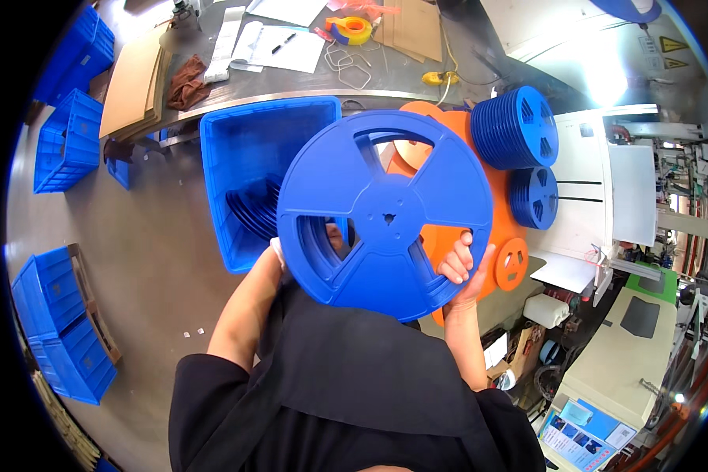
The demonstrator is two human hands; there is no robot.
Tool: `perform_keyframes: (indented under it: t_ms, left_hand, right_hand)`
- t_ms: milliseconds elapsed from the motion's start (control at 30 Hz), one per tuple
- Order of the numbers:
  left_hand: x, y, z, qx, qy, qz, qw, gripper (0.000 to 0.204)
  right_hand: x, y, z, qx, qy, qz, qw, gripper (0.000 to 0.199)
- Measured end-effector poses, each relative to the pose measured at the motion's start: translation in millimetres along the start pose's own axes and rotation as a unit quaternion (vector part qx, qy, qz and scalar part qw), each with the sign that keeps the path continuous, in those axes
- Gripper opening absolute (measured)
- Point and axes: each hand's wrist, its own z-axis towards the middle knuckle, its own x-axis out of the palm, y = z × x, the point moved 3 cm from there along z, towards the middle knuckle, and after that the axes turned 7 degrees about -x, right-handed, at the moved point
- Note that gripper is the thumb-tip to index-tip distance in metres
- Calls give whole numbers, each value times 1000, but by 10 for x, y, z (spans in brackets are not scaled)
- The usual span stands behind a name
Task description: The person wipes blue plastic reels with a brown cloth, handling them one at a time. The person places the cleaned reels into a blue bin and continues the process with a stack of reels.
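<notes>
The fingers (456, 261) of the right hand (470, 285) are curled at the lower-right window of a large blue reel (389, 189), one digit lying up along its outer rim, so that hand grips it. The right forearm rises steeply to the reel from below. The left forearm slants up to the reel's left edge; the left hand (335, 235) is mostly behind it, glimpsed through the left window, and how tightly it closes I cannot tell. The reel sits between the two hands, broad face up, before the person's dark-clad torso. Layered edges show in its windows; whether it is one reel or several I cannot tell.

Just left of the reel, partly covered by it, stands a blue crate (224, 141) with dark blue discs (252, 214) inside. Behind the reel and to its right is an orange stand (499, 204) bearing two blue reel stacks (499, 130). Beyond the reel runs a grey worktop (417, 79) with papers (303, 53) and a yellow-and-blue tape dispenser (348, 31). Far left of the reel, more blue crates (55, 295) stand.
</notes>
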Motion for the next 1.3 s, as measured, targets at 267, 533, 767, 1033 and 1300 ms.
perform_keyframes:
  t_ms: [267, 533, 767, 1033, 1300]
  left_hand:
    - [1210, -683, -567, 106, -143, 74, 981, 80]
    - [1031, -707, -850, 152, -222, 195, 943, 74]
    - [630, -843, -777, 222, -342, 98, 908, 51]
    - [1639, -615, -869, 470, -296, 396, 731, 38]
    - [2214, 570, -64, 344, 30, 814, 467, 42]
  right_hand:
    - [80, -88, -336, 44, 35, -189, 980, 59]
    - [20, -174, -475, 61, 28, -205, 976, 40]
    - [80, -345, -552, 47, 46, -159, 985, 40]
    - [62, -329, -667, 29, 16, -149, 988, 38]
    - [33, -267, -769, 56, -36, -154, 986, 38]
